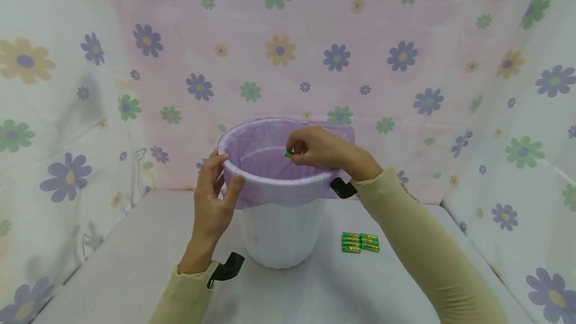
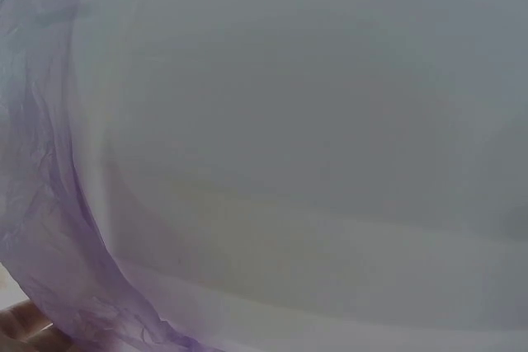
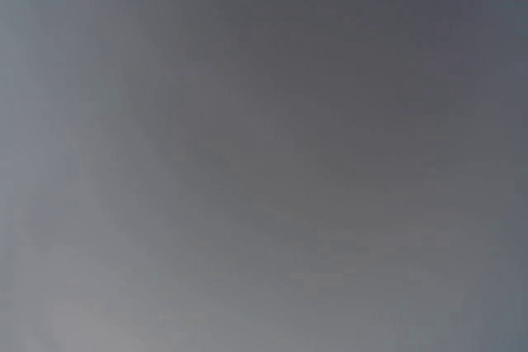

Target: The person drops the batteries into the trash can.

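Observation:
A white trash bin (image 1: pixel 281 236) stands upright, lined with a purple trash bag (image 1: pixel 270 194) folded down over its rim. My left hand (image 1: pixel 213 209) holds the bin by the left of its rim, thumb against the bag on the near side. Over the bin's mouth, my right hand (image 1: pixel 317 149) pinches a small green battery (image 1: pixel 289 154) between thumb and fingertips. In the left wrist view, the bin's white wall (image 2: pixel 289 162) fills most of the picture, with the bag's folded edge (image 2: pixel 49 204) at the left. The right wrist view shows only a blurred grey surface.
Several green and gold batteries (image 1: pixel 360 242) lie in two short columns on the white-covered table (image 1: pixel 148 244), right of the bin. Behind hangs a pink flowered cloth (image 1: pixel 306 29), with white flowered cloths at both sides. Black wrist mounts (image 1: pixel 228 267) stick out from both sleeves.

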`<state>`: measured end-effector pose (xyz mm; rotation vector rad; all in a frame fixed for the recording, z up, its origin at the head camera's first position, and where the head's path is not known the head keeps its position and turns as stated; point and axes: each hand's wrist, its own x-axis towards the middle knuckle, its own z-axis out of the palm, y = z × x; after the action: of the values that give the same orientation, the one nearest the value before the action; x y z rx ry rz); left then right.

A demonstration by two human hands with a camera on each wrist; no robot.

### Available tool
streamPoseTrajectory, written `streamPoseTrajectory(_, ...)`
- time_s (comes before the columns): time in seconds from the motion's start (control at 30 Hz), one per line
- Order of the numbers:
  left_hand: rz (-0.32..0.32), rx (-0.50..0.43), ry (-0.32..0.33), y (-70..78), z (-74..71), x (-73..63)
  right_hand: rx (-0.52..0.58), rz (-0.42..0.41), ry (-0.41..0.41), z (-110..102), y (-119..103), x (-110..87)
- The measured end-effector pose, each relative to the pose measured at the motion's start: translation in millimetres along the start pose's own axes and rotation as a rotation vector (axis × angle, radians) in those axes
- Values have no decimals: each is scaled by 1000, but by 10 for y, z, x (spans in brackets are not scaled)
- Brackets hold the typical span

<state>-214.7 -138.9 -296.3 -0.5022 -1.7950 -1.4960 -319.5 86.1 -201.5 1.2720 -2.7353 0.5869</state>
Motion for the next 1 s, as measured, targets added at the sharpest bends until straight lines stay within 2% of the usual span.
streamPoseTrajectory(0.5, -9, 8, 2, -11, -2, -3, -23, 27, -12, 41, 9, 27)
streamPoseTrajectory(0.77, 8, 14, -1, -343, -30, -2, -23, 15, 1, 32, 9, 27)
streamPoseTrajectory(1.0, 8, 21, -8, -390, -31, -5, -20, 18, 4, 19, 17, 20)
